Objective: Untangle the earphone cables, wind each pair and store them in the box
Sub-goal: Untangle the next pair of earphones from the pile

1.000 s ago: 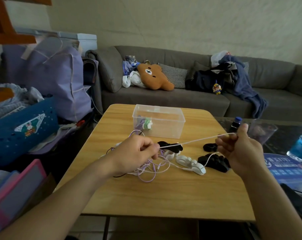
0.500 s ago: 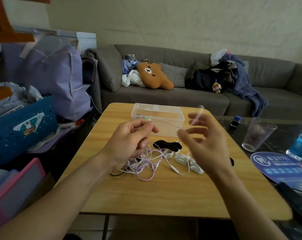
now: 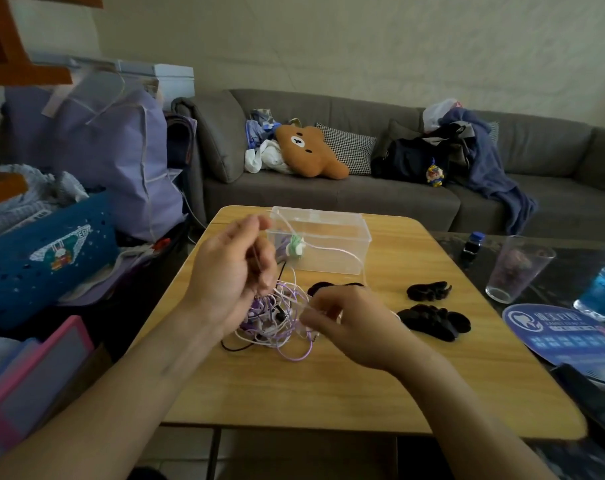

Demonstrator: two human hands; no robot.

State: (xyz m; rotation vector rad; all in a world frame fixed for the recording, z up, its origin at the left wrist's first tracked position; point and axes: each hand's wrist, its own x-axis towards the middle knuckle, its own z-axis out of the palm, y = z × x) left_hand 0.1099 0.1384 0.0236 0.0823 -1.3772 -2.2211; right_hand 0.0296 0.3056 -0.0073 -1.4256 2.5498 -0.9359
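Note:
A tangle of white, purple and black earphone cables (image 3: pixel 282 318) lies on the wooden table (image 3: pixel 294 389), partly lifted. My left hand (image 3: pixel 233 271) is raised above the tangle and pinches a white cable that loops up past the clear plastic box (image 3: pixel 332 244) and down again. My right hand (image 3: pixel 346 323) sits low at the tangle's right side, fingers curled and pinching cable strands. A wound green and white earphone bundle (image 3: pixel 294 249) lies inside the box at its left end. The hands hide part of the tangle.
Black wound bundles (image 3: pixel 431 318) (image 3: pixel 427 291) lie on the table to the right, another (image 3: pixel 323 287) behind my right hand. A drinking glass (image 3: pixel 514 268), a blue cup (image 3: pixel 602 296) and a small bottle (image 3: pixel 471 244) stand on the dark side table. Sofa behind, bags and baskets left.
My right hand dropped from in front of the box down to the tangle's right side. My left hand stays raised with the white cable, now looping across the box.

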